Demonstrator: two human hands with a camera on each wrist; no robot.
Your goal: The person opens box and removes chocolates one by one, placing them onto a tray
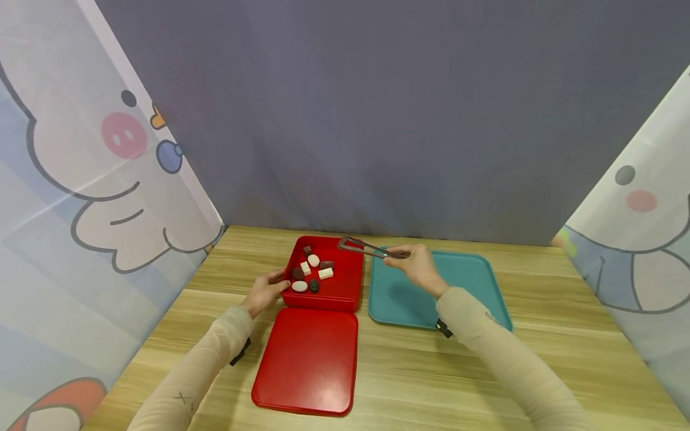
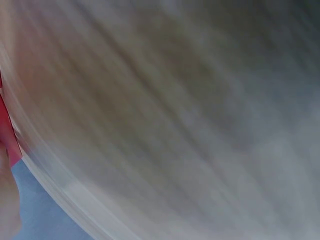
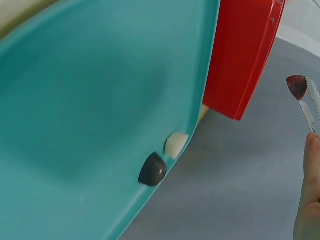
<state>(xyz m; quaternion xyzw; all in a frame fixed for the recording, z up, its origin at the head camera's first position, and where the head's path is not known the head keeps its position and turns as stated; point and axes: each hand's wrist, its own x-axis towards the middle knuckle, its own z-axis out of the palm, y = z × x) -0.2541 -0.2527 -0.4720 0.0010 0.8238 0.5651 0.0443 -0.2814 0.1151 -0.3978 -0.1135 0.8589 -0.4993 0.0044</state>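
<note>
My right hand [image 1: 419, 266] holds dark metal tongs [image 1: 372, 248], their tips over the right part of a red box [image 1: 347, 299]. A dark brown chocolate piece [image 3: 297, 86] sits between the tong tips in the right wrist view. With thumb and fingers, my left hand [image 1: 265, 293] grips the left side of the box. Inside lie several brown and white chocolates, among them a white oval [image 1: 299, 286] and a dark round one [image 1: 314, 286]. In the left wrist view, blurred sleeve cloth hides most of the scene; a bit of red box wall [image 2: 7, 132] shows.
Right of the box, a teal tray [image 1: 399, 305] lies under my right forearm. One dark chocolate [image 3: 152, 170] and one white chocolate [image 3: 176, 145] rest near its edge. A red lid [image 1: 309, 359] lies in front of the box on the wooden table [image 1: 399, 383]. A grey curtain hangs behind.
</note>
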